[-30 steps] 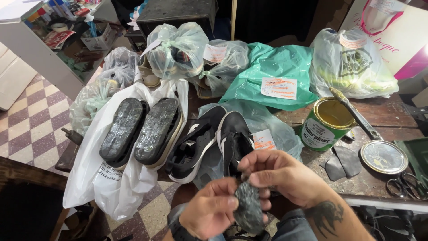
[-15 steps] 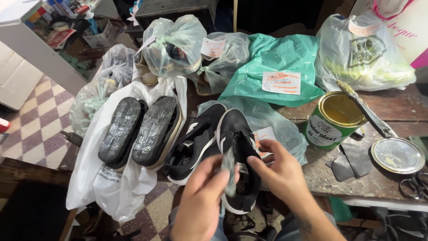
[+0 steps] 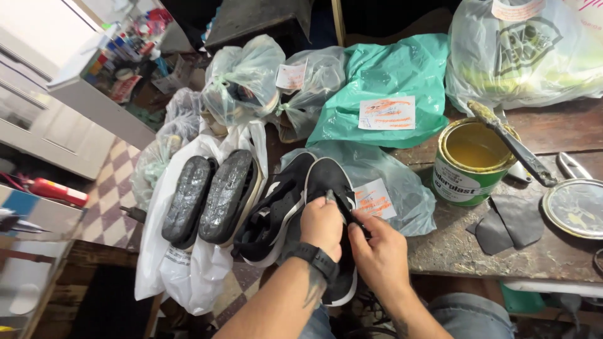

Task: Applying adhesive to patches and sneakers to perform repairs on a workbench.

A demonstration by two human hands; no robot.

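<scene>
Cluttered and dim, the workshop is seen from the head camera looking down on a worn wooden counter (image 3: 540, 251) with a checkered tile floor (image 3: 116, 188) to its left. At the counter's near edge lies a pair of black sneakers with white soles; the right sneaker (image 3: 330, 182) is the one being handled, and the left sneaker (image 3: 276, 210) lies touching it. The left hand (image 3: 321, 225), a black watch on its wrist, is curled shut on the right sneaker's upper, fingers pinching near the opening. The right hand (image 3: 380, 251) is also closed on that shoe, its fingers gripping the edge just beside the left hand. Left of the sneakers, two dark shoes (image 3: 210, 198) lie soles up on a white plastic bag (image 3: 182, 270). Behind are tied clear bags (image 3: 245, 81) and a green bag (image 3: 389, 81) with a paper tag. To the right stands an open tin of yellow glue (image 3: 472, 164) with a brush (image 3: 512, 143) resting across it, its lid (image 3: 575, 207) nearby, beside dark rubber pieces (image 3: 509, 223).
</scene>
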